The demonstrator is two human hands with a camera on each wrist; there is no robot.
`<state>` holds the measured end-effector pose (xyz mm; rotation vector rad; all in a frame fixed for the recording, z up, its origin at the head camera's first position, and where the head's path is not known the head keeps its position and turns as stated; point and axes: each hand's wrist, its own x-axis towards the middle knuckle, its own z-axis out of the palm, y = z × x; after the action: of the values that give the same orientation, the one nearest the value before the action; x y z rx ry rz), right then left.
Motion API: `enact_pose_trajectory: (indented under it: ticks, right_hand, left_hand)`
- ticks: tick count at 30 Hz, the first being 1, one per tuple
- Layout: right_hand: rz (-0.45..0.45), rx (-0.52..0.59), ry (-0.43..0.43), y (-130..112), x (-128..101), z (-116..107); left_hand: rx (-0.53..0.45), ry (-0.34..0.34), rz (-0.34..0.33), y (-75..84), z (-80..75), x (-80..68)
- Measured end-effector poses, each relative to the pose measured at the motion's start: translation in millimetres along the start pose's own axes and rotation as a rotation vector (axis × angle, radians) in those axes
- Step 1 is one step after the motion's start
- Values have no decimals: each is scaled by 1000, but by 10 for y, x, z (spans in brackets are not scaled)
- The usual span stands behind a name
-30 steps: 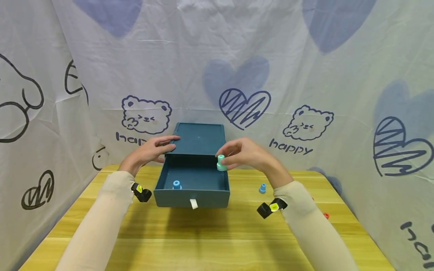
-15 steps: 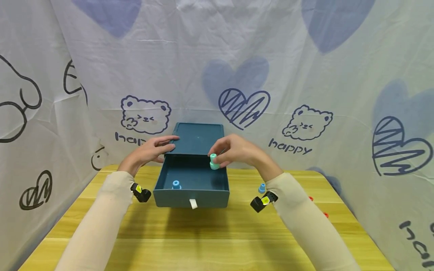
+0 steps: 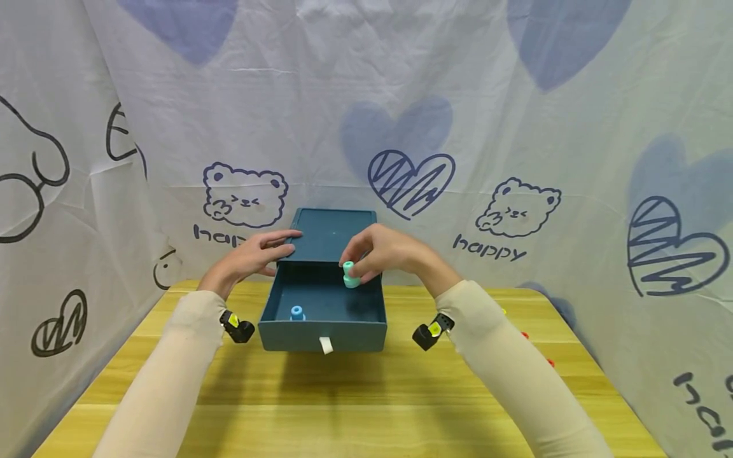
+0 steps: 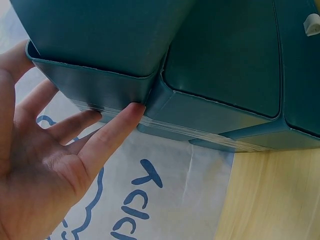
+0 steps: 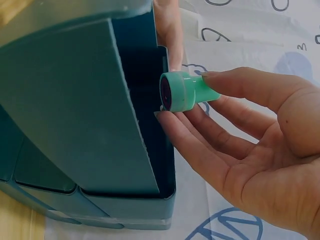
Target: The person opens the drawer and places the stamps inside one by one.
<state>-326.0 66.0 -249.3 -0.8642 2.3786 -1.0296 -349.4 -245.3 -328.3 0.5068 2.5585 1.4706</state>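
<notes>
L hand (image 3: 252,256) lies flat w/ straight fingers vs the teal box (image 3: 335,234), grip holding nothing, prob. to steady it. Blue peg (image 3: 296,312) sits in open drawer (image 3: 322,334). R hand (image 3: 385,251) pinches the green peg (image 3: 350,275) over the drawer's back, above the bench (image 3: 355,407).

A yellow wooden counter (image 3: 343,394) carries a dark teal box (image 3: 335,234) at its far middle, its drawer (image 3: 323,318) pulled open toward the near edge. Small red bits (image 3: 550,363) lie on the wood at the right, by the cloth.
</notes>
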Motion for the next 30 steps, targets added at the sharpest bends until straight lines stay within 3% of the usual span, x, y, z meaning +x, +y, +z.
enact_pose_trajectory:
  ticks: [30]
  right_hand:
    - [-13, -75, -101, -178, 365, 225]
  left_hand:
    - [7, 4, -25, -21, -15, 26]
